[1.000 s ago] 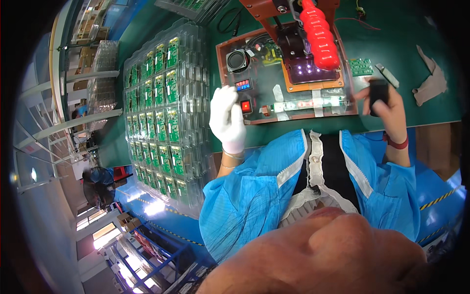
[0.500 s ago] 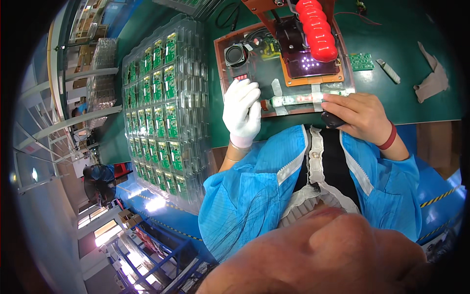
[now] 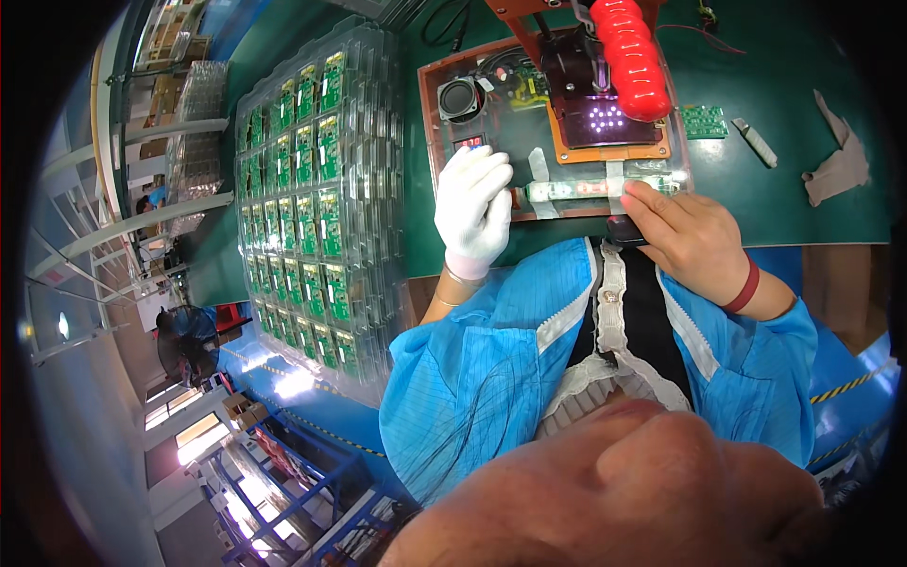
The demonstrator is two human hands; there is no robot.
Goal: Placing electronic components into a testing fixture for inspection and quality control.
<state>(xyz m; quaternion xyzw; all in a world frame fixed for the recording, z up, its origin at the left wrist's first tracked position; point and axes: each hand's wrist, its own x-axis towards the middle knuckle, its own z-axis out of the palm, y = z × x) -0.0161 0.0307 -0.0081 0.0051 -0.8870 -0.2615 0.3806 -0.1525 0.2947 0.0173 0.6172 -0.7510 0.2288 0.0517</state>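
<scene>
The brown-framed fixture (image 3: 515, 132) stands before the person. The gloved left hand (image 3: 474, 203) is at its near left corner, fingers bent together; whether they hold anything cannot be told. At its near edge, right of centre, the bare right hand (image 3: 694, 236) has its fingers closed over a small black object (image 3: 624, 230), partly hidden. Above the fixture hangs a red handle (image 3: 635, 76); left of it are clear trays (image 3: 376, 151), right a green circuit board (image 3: 704, 122).

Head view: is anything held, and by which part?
The right-hand grip seems to hold a small black object by its hidden right end; the left end sticks out. Nothing shows in the gloved left-hand grip.
</scene>
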